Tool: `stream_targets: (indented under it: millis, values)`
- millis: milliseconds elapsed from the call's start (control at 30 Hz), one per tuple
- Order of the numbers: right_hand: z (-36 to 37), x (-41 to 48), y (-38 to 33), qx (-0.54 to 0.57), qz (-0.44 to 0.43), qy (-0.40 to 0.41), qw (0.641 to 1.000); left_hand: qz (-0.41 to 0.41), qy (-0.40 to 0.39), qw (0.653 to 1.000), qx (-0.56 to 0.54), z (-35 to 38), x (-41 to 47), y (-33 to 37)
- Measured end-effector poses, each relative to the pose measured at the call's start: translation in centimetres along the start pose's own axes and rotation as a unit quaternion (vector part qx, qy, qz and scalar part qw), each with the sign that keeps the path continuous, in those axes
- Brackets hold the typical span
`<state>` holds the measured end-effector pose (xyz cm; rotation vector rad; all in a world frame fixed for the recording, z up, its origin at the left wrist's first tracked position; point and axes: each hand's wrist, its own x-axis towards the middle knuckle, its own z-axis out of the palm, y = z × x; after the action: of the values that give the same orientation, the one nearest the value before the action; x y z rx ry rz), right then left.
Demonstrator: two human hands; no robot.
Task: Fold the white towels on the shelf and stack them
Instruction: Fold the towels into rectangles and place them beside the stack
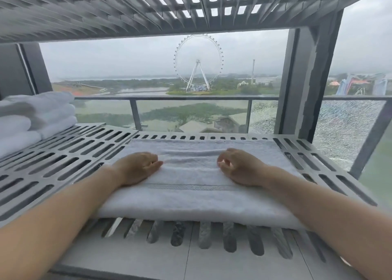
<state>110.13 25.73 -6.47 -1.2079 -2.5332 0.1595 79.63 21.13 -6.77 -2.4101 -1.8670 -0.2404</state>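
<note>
While resting on folded towel [191, 194], left hand [137, 168], right hand [240, 168] loosely curled, empty.

Far left, the folded stack [40, 118] is cut by the frame edge and smeared, layer count unclear. On the left hand [136, 167] and right hand [240, 167] the fingertips curl under; can't tell if they pinch the towel [191, 197] or just rest. Forearms cover the towel's side edges and run out the bottom corners. The upper shelf [63, 12] is blurred at left.
</note>
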Motion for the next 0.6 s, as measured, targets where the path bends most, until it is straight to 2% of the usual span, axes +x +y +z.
stream_targets:
  millis: [100,200,300,400,533,600]
  values:
    - [0.6,-0.3,0.5,0.024,0.005,0.029,0.999,0.026,-0.005,0.999,0.021,-0.1,0.2,-1.7]
    - [0.4,0.2,0.7,-0.002,-0.007,0.003,1.000,0.057,-0.009,0.988,0.146,-0.9,0.9,-3.2]
    - [-0.3,1.9,0.3,-0.017,-0.020,-0.011,1.000,0.110,0.049,0.965,0.232,-1.4,2.4,-3.4]
    - [-1.0,4.5,0.2,-0.029,-0.013,0.005,0.999,0.128,0.102,0.957,0.238,-1.2,4.7,-2.4]
    - [-0.8,7.9,0.9,-0.071,0.045,-0.011,0.996,0.097,0.112,0.968,0.201,-1.1,8.5,-1.3]
    - [-0.3,9.2,1.7,-0.073,0.083,-0.006,0.994,0.098,0.109,0.963,0.228,-1.1,10.3,-1.6]
